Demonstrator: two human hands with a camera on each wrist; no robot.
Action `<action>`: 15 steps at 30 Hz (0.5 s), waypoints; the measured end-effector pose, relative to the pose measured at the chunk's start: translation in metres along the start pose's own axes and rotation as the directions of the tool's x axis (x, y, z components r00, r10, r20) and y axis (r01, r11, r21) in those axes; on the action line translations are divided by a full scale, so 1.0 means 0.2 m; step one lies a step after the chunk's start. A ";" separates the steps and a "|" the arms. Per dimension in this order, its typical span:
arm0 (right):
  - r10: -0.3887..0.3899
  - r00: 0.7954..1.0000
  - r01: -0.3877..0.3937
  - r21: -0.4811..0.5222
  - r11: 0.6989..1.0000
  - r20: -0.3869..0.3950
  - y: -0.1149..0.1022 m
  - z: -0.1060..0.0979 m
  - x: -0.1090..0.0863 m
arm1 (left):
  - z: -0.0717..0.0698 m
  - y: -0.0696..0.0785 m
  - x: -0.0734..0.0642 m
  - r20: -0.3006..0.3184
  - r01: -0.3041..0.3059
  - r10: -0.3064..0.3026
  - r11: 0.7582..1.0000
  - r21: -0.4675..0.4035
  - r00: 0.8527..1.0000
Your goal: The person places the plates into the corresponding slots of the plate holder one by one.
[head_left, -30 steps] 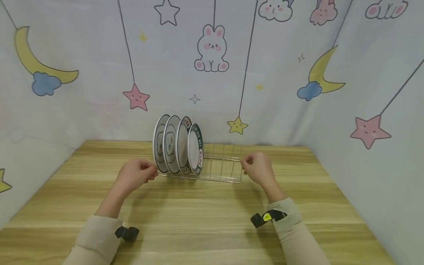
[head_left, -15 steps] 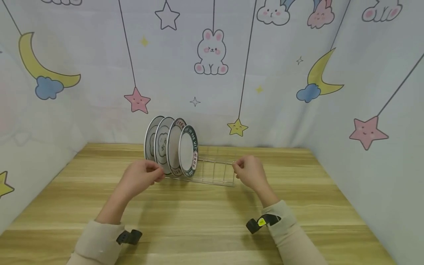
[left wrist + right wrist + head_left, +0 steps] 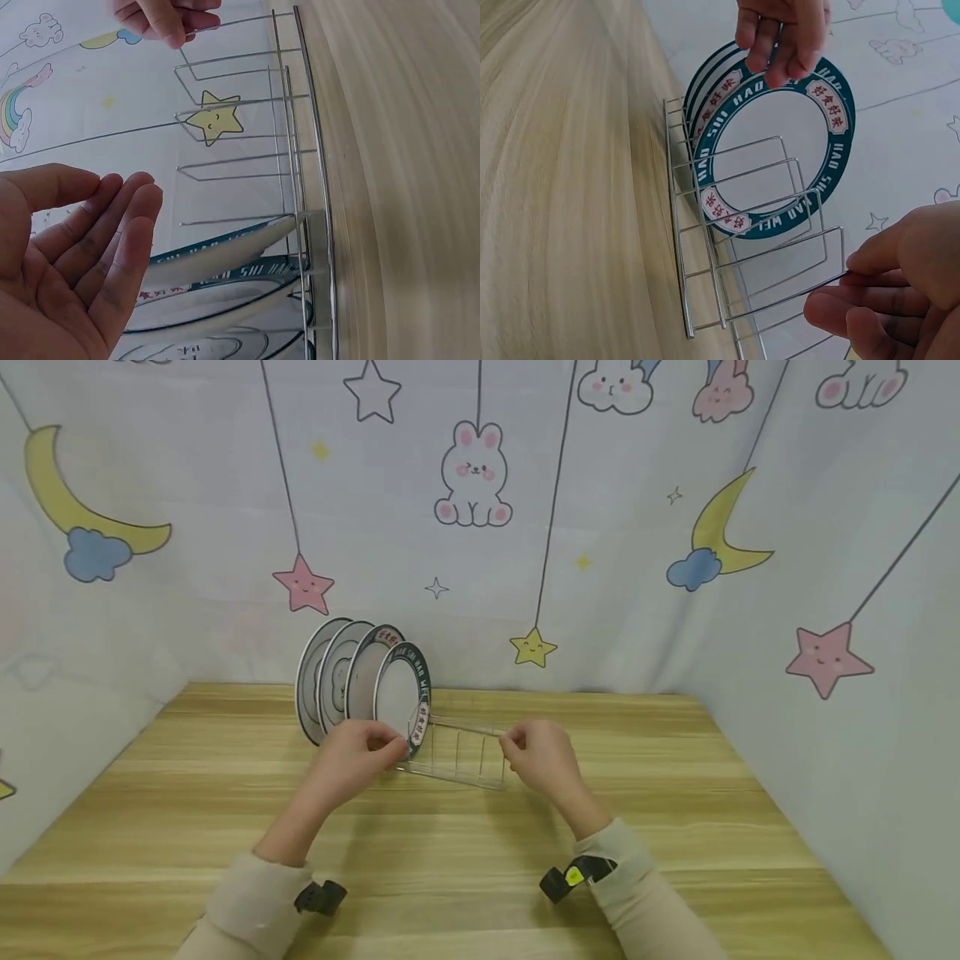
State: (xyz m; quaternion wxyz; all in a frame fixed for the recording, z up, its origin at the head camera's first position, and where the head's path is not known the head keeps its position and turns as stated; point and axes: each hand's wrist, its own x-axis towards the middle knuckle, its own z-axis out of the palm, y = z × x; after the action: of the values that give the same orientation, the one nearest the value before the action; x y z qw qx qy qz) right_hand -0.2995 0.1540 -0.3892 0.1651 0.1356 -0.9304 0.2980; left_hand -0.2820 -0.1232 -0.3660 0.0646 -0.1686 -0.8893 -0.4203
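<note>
A wire dish rack (image 3: pixel 450 776) stands on the table with several round plates upright in its left part. The rightmost plate (image 3: pixel 396 689) has a white middle and a green rim with lettering, clear in the right wrist view. Behind it lean a plate with a red-lettered rim (image 3: pixel 390 637) and patterned plates (image 3: pixel 309 681). My right hand (image 3: pixel 546 758) pinches the end wire of the rack between thumb and fingers. My left hand (image 3: pixel 352 760) hovers in front of the plates, fingers bent loosely and holding nothing; in the left wrist view a gap separates it from the rack.
The wood-grain table (image 3: pixel 450 877) reaches to a pale curtain (image 3: pixel 390 535) printed with stars, moons and rabbits at the back and sides. Several rack slots to the right of the plates show only bare wire.
The rack and its plates have shifted left and turned, so the plate faces show more. My right hand has moved left with the rack's end. My left hand has moved right across the plates.
</note>
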 end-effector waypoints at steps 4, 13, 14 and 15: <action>-0.044 0.999 0.045 -0.013 0.999 0.009 -0.04 0.02 -0.01 | 0.05 0.01 0.03 0.016 -0.001 0.001 1.000 0.008 1.000; -0.093 0.995 0.094 -0.018 0.995 0.047 -0.12 0.07 -0.03 | 0.15 0.02 0.08 0.050 -0.030 0.030 1.000 0.008 0.998; -0.099 0.994 0.100 -0.016 0.995 0.053 -0.13 0.08 -0.04 | 0.16 0.02 0.08 0.053 -0.035 0.034 0.999 0.018 0.998; -0.100 0.993 0.101 -0.006 0.995 0.062 -0.13 0.08 -0.04 | 0.17 0.02 0.09 0.057 -0.035 0.034 0.999 0.024 0.998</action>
State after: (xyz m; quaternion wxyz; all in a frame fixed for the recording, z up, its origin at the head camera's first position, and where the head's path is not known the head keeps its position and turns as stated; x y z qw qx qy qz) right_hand -0.2867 0.1247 -0.3918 0.1517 0.1906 -0.9283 0.2809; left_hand -0.2960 -0.0915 -0.3807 0.0488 -0.1950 -0.8927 -0.4032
